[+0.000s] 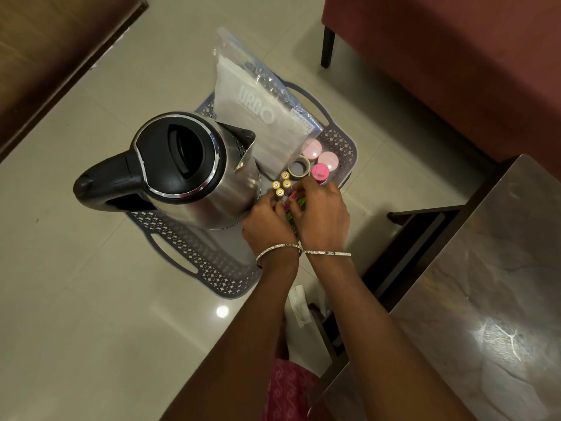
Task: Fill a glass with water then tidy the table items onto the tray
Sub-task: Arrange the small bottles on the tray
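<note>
Grey perforated plastic tray [188,253] with loop handles sits on a pale tiled floor. On it stand a stainless steel electric kettle [182,165] with a black lid and handle, a clear zip bag [258,117], four upright batteries [281,184], a tape roll [299,168], two pink-lidded jars [328,161] and a pink-capped bottle [319,171]. Both hands reach into the tray's near right corner, beside the kettle and just below the batteries. The right hand [321,214] curls its fingers round a small green item [300,203], mostly hidden. The left hand [267,220] meets it fingertip to fingertip; whether it grips anything cannot be told. A dark table [485,284] stands at right.
</note>
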